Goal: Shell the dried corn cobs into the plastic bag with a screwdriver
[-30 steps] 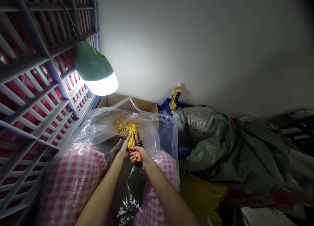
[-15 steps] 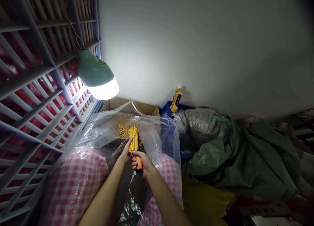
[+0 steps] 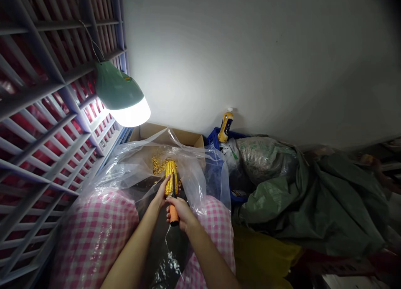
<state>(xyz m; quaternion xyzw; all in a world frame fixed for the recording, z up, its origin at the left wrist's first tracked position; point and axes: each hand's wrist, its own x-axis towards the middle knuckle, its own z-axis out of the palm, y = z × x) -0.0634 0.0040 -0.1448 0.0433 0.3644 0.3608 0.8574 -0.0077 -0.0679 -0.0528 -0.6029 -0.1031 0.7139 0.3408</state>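
Note:
My left hand (image 3: 162, 191) is wrapped round the lower part of a yellow corn cob (image 3: 171, 172), which points away from me. In my right hand (image 3: 182, 211) is an orange-handled tool (image 3: 174, 214) with a narrow black shaft. The shaft lies along the upper face of the cob; its exact tip is hard to make out. Beyond the cob, loose corn kernels (image 3: 158, 166) lie inside a clear plastic bag (image 3: 125, 159) that spreads over my lap.
A cardboard box (image 3: 184, 138) stands behind the bag. A lit lamp (image 3: 120, 90) hangs from a plastic lattice (image 3: 67, 90) at left. To the right are a yellow bottle (image 3: 226, 125) on a blue crate (image 3: 214, 138), a stuffed sack (image 3: 267, 157) and a green tarpaulin (image 3: 338, 201).
The tool's black shaft has shifted from the right side of the cob onto its upper face. My right hand has moved slightly left and toward me. The left hand keeps its hold.

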